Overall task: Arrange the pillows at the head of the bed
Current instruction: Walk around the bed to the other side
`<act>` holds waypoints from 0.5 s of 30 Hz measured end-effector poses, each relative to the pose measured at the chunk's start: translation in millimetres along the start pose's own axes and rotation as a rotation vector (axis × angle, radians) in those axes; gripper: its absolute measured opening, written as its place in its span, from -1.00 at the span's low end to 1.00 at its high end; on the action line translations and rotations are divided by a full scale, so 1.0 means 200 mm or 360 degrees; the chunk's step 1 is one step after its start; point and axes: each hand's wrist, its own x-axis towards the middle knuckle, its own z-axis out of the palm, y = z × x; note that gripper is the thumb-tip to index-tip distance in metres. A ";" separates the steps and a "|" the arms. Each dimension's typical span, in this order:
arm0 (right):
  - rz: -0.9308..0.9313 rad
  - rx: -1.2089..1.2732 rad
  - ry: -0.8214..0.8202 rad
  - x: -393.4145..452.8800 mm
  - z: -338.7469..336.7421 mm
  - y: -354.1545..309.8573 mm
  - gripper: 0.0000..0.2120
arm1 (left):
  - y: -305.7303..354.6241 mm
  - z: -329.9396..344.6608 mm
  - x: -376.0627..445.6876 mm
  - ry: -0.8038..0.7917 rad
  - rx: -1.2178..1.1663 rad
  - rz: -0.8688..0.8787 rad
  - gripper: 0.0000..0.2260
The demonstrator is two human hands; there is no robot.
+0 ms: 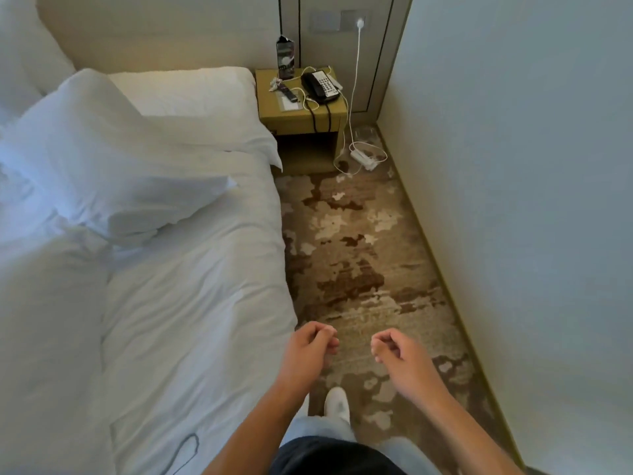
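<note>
View from above, looking down along the right side of a bed with white, rumpled sheets. At six o'clock, two bare forearms reaching forward over a patterned brown and cream carpet. Left hand just off the mattress edge, fingers curled loosely inward, holding nothing. Right hand beside it, a small gap between the two, fingers likewise curled and empty. Below them, a white shoe and light trouser legs.

At ten o'clock, a large white pillow lying askew across the bed, one corner pointing toward the carpet, well apart from both hands. Behind it at eleven o'clock, a second pillow flat against the padded cream headboard. At the far upper left, possibly a third pillow, though too blurred and cropped to tell for sure.

At twelve o'clock, a small tan bedside table just beside the mattress, carrying a black telephone, a dark upright packet, and tangled cords. White charging cable running from a wall socket down to a white adapter on the carpet at one o'clock. Plain pale wall filling the right side, from one to five o'clock.
</note>
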 end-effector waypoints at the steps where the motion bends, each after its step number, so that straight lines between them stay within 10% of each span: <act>1: 0.0019 0.0004 0.0003 0.10 -0.08 -0.03 -0.90 | 0.11 0.05 0.10 -0.0009 -0.0009 0.0022 -0.81; 15: -0.0182 -0.0156 -0.0424 1.96 -0.68 -0.70 -0.87 | 1.13 0.10 1.45 0.0543 -0.0360 -0.0123 -0.81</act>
